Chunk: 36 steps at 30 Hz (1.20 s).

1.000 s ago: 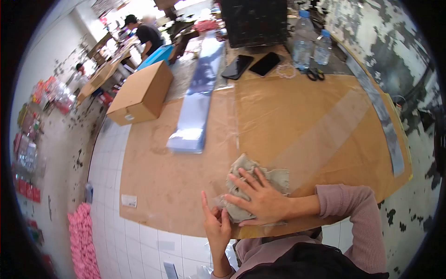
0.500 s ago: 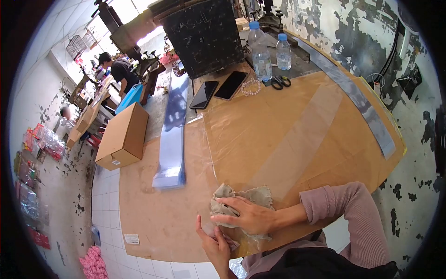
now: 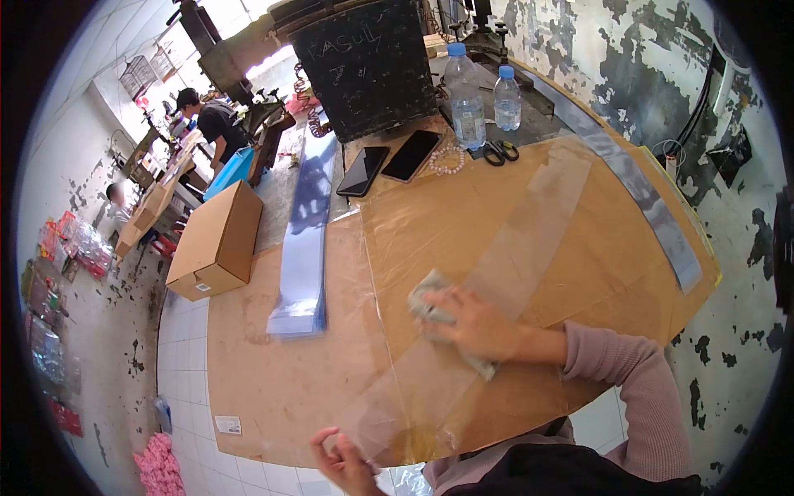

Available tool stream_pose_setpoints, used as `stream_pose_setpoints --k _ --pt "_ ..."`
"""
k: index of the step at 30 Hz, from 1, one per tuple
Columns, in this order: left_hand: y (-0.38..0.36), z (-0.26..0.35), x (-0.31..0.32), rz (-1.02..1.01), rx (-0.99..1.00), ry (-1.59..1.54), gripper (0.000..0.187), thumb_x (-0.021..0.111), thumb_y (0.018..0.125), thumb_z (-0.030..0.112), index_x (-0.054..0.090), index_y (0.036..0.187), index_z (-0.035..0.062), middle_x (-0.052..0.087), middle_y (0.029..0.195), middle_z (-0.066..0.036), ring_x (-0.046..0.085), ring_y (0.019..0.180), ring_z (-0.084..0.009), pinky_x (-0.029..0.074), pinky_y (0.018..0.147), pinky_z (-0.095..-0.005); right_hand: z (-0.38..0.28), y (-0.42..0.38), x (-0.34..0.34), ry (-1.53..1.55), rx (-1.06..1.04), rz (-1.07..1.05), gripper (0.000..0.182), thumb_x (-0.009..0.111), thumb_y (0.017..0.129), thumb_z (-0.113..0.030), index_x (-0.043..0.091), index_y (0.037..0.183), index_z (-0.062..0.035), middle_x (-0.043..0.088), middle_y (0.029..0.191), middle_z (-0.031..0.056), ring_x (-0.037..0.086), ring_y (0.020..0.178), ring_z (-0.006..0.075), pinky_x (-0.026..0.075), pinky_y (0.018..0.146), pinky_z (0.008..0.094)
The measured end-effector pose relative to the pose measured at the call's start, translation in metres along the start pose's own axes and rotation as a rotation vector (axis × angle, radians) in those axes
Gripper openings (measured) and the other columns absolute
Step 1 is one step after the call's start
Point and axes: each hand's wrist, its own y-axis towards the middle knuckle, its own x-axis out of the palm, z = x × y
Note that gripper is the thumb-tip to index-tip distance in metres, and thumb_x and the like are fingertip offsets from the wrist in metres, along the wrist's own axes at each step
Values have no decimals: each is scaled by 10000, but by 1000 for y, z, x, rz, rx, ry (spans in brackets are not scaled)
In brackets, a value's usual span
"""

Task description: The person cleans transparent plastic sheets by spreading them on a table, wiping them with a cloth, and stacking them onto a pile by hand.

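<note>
My right hand (image 3: 475, 326) presses a crumpled grey-beige cloth (image 3: 430, 289) down onto a long clear plastic strip (image 3: 529, 236). The hand is smeared by motion, but its fingers lie over the cloth. The strip runs diagonally across the brown-covered table from the upper right to the near edge. My left hand (image 3: 343, 465) is at the near table edge, beside the strip's lower end. Its thumb and forefinger are bent, with a gap between them; the other fingers are partly hidden.
A stack of clear bluish strips (image 3: 302, 256) lies left of centre, beside a cardboard box (image 3: 217, 240). Two phones (image 3: 364, 171), a bead bracelet (image 3: 447, 159), scissors (image 3: 499, 153) and two water bottles (image 3: 467, 103) lie behind. Another strip (image 3: 637, 182) follows the right edge. A person (image 3: 219, 124) works far left.
My right hand has moved up and right with the cloth along the strip. My left hand has moved down and left, its forefinger now more bent. The strip's lower part is now uncovered.
</note>
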Motion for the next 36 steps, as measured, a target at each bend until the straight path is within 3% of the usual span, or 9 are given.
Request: stream_pose_setpoints --k 7,13,16,25,27,28,31,34,36 --pt "8 16 -61 261 59 -232 188 593 833 53 503 995 84 373 510 45 279 387 -17 209 353 -170 130 -39 -20 -83 248 185 287 511 781 -108 662 1012 -190 471 1256 113 482 1049 323 409 889 405" --pt "11 4 -99 152 124 -449 207 531 841 -37 474 1006 75 495 589 -46 330 316 -78 265 243 -205 180 -49 -59 -341 569 78 356 513 714 29 661 979 -159 482 1231 99 479 1103 301 403 905 421" --pt "6 2 -123 -4 160 -728 209 454 877 -43 451 1066 47 540 668 -117 344 306 -106 303 234 -215 214 -57 -56 -487 546 157 263 514 791 -105 666 988 -191 497 1207 74 502 1042 277 417 864 408" --pt "-3 -11 -207 -105 325 -818 300 417 893 -15 421 1189 34 546 719 -123 371 310 -110 288 230 -205 228 -57 -63 -418 697 124 400 523 712 19 661 1033 -176 468 1255 94 503 1089 290 417 904 395" --pt "4 -7 -204 -24 222 -759 314 400 908 3 405 1219 41 559 739 -133 400 334 -124 298 233 -211 241 -61 -53 -273 746 178 398 528 705 16 661 1032 -168 459 1266 93 497 1098 297 427 890 398" --pt "16 -18 -214 -310 206 -874 329 373 933 51 374 1261 35 588 838 -170 450 385 -153 333 243 -235 249 -65 -50 -198 771 207 398 531 701 15 661 1032 -164 454 1272 93 494 1102 300 433 883 399" --pt "25 -39 -224 -189 111 -807 351 372 942 88 339 1287 26 594 878 -187 464 396 -180 358 251 -250 293 -81 -78 306 693 239 424 560 691 -22 627 1087 -157 432 1295 106 483 1117 321 440 873 404" --pt "15 -15 -207 -80 42 -707 336 424 925 63 382 1257 37 584 791 -139 450 370 -142 344 241 -226 257 -76 -113 -458 954 262 426 631 721 -138 578 1144 -129 477 1242 162 495 1072 337 419 880 424" --pt "15 -13 -200 6 20 -665 327 433 920 53 400 1245 43 578 761 -129 443 360 -124 334 237 -221 228 -76 -116 -741 857 227 436 648 728 -165 562 1154 -118 514 1173 181 508 1023 348 424 865 413"
